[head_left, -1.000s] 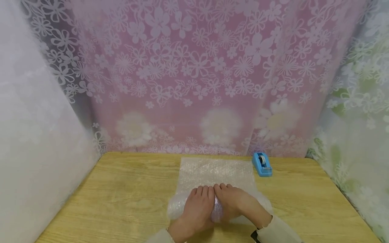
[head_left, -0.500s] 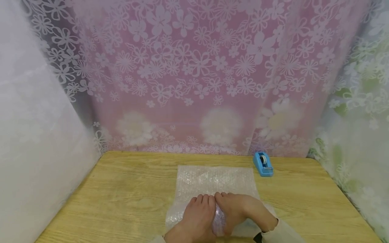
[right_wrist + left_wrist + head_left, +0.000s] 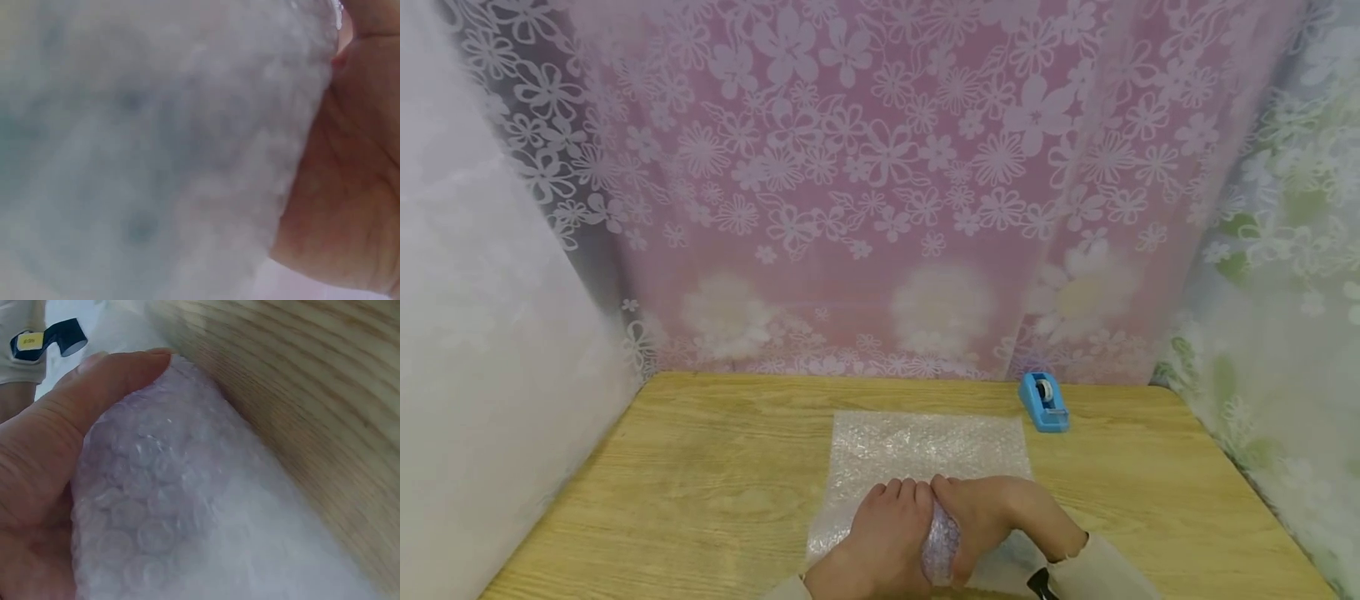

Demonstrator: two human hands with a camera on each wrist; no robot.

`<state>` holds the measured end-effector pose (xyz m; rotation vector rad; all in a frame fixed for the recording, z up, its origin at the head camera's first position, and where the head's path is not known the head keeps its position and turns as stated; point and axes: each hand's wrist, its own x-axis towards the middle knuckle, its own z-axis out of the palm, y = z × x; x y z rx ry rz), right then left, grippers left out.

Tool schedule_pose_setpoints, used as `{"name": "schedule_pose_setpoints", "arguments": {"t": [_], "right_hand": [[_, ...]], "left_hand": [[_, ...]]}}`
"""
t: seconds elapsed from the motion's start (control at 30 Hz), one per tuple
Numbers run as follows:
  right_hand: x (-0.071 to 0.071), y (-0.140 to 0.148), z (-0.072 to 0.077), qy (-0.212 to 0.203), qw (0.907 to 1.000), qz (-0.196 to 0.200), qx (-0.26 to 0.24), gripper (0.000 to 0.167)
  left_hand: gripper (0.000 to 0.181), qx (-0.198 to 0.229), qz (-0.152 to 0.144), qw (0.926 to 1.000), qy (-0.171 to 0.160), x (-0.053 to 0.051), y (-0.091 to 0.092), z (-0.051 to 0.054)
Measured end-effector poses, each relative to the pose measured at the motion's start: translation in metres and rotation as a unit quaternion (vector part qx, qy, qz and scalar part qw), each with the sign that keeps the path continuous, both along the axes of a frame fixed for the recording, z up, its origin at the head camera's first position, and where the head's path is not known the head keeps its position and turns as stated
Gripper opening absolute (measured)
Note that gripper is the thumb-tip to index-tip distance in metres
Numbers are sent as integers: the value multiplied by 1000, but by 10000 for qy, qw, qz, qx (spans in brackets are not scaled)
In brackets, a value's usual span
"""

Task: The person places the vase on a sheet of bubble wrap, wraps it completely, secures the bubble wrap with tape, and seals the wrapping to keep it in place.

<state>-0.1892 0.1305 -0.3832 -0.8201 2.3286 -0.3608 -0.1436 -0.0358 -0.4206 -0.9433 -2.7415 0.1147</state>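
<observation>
A roll of bubble wrap (image 3: pixel 942 546) lies between the two hands, and a flat sheet of it (image 3: pixel 925 442) spreads behind them on the table. My left hand (image 3: pixel 891 529) curls over the roll; in the left wrist view its thumb (image 3: pixel 94 387) presses along the bubbled surface (image 3: pixel 150 487). Close beside it, my right hand (image 3: pixel 981 517) grips the roll with its fingers bent over the top. The right wrist view shows the palm (image 3: pixel 356 169) against the blurred wrap (image 3: pixel 187 156). Whatever is inside the wrap cannot be made out.
A blue tape dispenser (image 3: pixel 1043 403) stands near the back right of the wooden table (image 3: pixel 700 483). Behind the table hangs a pink flowered curtain (image 3: pixel 850 208), with pale curtains at both sides.
Both hands and the roll have moved toward the table's front edge. The sheet's far edge has also come nearer, mostly in the first half second.
</observation>
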Motion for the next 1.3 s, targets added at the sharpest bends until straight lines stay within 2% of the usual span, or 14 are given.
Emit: {"name": "schedule_pose_setpoints", "arguments": {"t": [0.17, 0.33, 0.5, 0.7, 0.9, 1.0, 1.1, 1.3], "right_hand": [[-3, -6, 1, -84, 9998, -9, 166, 70], [-6, -9, 3, -179, 9997, 5, 140, 67], [-10, -7, 3, -424, 9991, -69, 73, 66], [-15, -6, 2, -614, 9981, -55, 3, 64], [-15, -3, 3, -807, 9965, -234, -33, 63], [-13, -1, 4, -590, 9978, -308, 14, 64], [-11, 1, 5, -160, 9993, -338, 59, 68], [2, 5, 8, 926, 9945, -319, 365, 102]], "left_hand": [[73, 196, 0, 9998, -39, -1, -4, -2], [70, 288, -87, 9992, -265, -3, -7, -3], [72, 300, -156, 9988, -354, -7, -8, -1], [74, 322, -102, 9981, -524, -11, -8, 0], [74, 252, -119, 9971, -707, -15, -7, 0], [76, 148, -136, 9968, -777, -16, -6, 2], [78, 80, -133, 9960, -876, -16, -4, 5], [82, -19, -55, 9950, -993, -17, -2, 7]]}}
